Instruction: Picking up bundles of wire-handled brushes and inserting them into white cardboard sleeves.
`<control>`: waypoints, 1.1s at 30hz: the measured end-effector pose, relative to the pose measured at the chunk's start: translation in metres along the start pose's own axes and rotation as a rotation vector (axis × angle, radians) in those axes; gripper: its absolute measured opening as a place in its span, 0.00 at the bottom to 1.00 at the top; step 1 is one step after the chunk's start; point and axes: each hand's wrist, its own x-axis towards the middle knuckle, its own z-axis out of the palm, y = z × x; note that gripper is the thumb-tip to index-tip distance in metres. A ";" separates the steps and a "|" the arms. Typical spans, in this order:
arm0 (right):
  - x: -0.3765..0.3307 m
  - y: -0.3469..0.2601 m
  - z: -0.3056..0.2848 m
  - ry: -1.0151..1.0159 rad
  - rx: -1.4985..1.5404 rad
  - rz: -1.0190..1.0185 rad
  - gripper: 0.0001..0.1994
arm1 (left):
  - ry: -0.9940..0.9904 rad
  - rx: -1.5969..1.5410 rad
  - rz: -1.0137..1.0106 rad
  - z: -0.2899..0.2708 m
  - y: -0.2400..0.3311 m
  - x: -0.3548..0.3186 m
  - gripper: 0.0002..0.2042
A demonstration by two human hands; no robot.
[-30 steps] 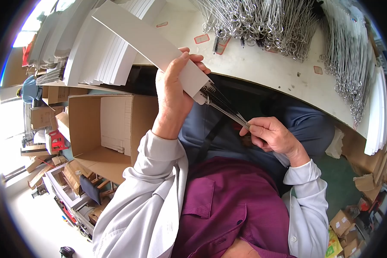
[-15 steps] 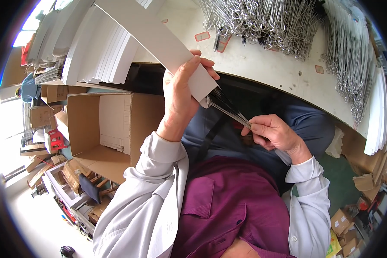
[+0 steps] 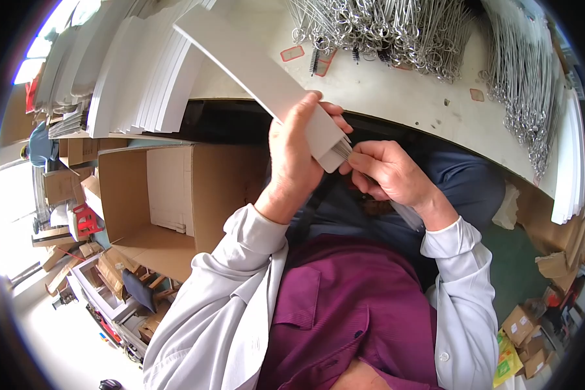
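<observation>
L hand (image 3: 297, 156) clenched round lower end of long white card sleeve (image 3: 266, 81), sleeve slanting up-left past fingertips. R hand (image 3: 387, 170) pinches thin wire brush bundle (image 3: 344, 153) at sleeve mouth, just beyond thumb. Judgement: keep sleeve steady, mouth open, feed straight w/o snagging. Sleeve: flat, plain white, narrow.
</observation>
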 end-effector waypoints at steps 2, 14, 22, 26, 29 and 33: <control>0.004 -0.004 0.006 0.092 -0.082 -0.089 0.16 | 0.020 -0.046 0.022 -0.002 0.004 0.005 0.15; -0.047 0.002 -0.001 0.254 -0.557 -0.173 0.14 | -0.011 -0.083 0.078 0.005 0.009 0.004 0.14; -0.011 -0.008 0.007 0.327 -0.475 -0.424 0.21 | -0.049 -0.095 0.068 0.018 -0.004 -0.006 0.17; -0.040 -0.016 -0.002 0.269 -0.115 -0.136 0.26 | -0.016 -0.024 0.162 0.018 0.012 0.000 0.19; -0.021 0.008 0.013 0.406 -0.196 -0.424 0.21 | -0.047 0.001 0.132 0.025 -0.007 -0.009 0.20; -0.010 0.012 0.012 0.459 -0.199 -0.526 0.18 | -0.083 0.063 0.086 0.029 -0.027 -0.023 0.23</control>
